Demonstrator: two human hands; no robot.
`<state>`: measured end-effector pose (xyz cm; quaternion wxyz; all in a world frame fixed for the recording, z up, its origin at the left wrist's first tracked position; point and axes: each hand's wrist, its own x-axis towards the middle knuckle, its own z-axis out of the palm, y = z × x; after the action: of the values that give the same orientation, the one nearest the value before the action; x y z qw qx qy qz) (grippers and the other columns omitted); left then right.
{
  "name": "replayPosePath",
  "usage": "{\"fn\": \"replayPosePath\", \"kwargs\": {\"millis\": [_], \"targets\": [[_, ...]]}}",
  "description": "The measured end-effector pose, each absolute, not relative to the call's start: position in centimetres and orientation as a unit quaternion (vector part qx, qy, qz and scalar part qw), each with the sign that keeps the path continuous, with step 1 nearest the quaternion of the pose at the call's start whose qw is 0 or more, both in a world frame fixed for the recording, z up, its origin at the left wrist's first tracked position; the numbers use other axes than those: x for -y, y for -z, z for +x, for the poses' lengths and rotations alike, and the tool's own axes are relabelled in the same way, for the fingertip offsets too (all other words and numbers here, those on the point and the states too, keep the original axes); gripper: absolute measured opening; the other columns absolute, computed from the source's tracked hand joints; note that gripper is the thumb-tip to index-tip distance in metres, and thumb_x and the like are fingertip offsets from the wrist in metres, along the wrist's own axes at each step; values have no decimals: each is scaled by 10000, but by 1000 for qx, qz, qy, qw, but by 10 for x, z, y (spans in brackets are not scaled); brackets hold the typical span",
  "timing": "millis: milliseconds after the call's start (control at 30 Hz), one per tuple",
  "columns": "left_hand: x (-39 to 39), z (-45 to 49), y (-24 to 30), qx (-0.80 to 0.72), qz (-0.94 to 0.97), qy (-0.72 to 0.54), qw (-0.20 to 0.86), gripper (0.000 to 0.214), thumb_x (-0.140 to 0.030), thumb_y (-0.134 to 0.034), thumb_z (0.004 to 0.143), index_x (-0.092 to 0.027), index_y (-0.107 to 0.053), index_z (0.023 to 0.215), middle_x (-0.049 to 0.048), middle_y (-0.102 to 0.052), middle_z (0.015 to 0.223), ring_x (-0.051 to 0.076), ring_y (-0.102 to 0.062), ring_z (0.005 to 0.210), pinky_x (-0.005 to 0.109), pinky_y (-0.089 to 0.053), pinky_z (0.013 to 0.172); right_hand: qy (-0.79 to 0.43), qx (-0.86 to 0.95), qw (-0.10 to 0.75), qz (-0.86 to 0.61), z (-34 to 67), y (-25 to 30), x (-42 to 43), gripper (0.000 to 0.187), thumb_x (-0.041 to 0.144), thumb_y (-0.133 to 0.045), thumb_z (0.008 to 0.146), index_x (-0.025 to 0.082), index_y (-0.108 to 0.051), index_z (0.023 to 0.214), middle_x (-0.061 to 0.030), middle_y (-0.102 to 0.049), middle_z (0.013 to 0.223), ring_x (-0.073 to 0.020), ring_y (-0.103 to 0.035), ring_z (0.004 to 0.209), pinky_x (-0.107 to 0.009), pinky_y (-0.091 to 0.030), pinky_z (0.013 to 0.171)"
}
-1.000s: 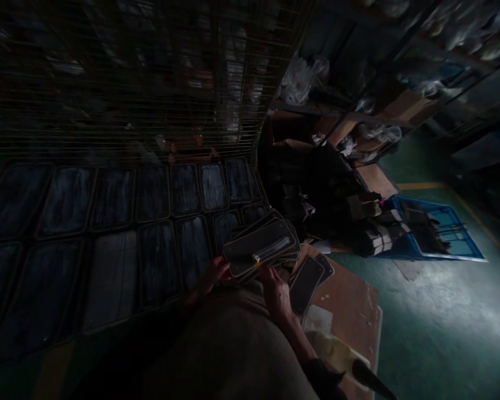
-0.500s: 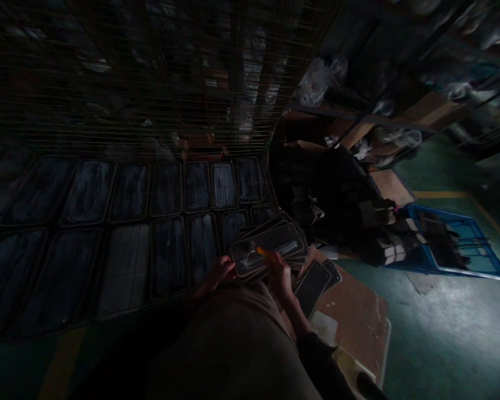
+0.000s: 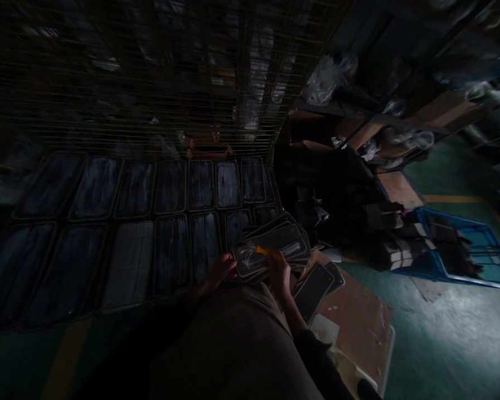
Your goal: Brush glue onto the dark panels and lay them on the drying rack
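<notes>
A dark rounded rectangular panel [image 3: 275, 247] lies on top of a fanned stack of similar panels in front of me. White smears of a glue-like paste run along its right part and loop over its left end. My right hand [image 3: 278, 273] is closed round a small orange spreader [image 3: 263, 250], its flared end over the panel's left half. Whether that end touches the surface is hard to see in the dim light. At the panel's lower left edge, my left hand [image 3: 225, 266] grips the rim with curled fingers.
Two rows of smeared panels [image 3: 170, 186] lie on the left, with one pale panel [image 3: 128, 261] among them. Wire mesh [image 3: 150, 105] rises behind. Loose panels [image 3: 314, 289] rest on a brown board [image 3: 358, 316] at right. A blue crate [image 3: 479, 250] stands on the green floor.
White smearing on the panel's left end looks broader. The orange spreader has turned slightly and shows more plainly. My left hand stays at the rim; the whole view has shifted a little.
</notes>
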<state>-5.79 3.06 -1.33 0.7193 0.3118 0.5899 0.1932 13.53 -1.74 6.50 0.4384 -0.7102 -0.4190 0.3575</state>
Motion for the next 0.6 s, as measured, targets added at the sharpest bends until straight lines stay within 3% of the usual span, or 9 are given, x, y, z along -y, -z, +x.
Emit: {"fn": "replayPosePath", "kwargs": {"millis": [233,500,600], "targets": [[-31,-60,11,-584,336,-188,715,182,-237,-705,742,-175,-534,755,-6,-631,658,128,-630,577,255,-566,553,-385,420,439,-695,131,-57,20,401,502,-501,906,150,-648,1032,-29,-687,683,-161,-642,599,-244,-507,585],[-29,-62,-4,-556,311,-216,740,334,-347,-797,663,-162,-535,756,-11,-634,671,134,-638,589,303,-594,605,-270,299,523,-751,201,-46,18,464,524,-558,851,160,-626,1131,-33,-699,811,-178,-681,686,-274,-534,627],[-28,-61,-4,-558,306,-218,740,373,-372,-815,639,-163,-526,749,-18,-627,652,133,-639,588,292,-593,588,-188,319,501,-782,226,-50,17,428,500,-551,861,173,-645,1121,-45,-710,847,-183,-676,721,-279,-525,652]]}}
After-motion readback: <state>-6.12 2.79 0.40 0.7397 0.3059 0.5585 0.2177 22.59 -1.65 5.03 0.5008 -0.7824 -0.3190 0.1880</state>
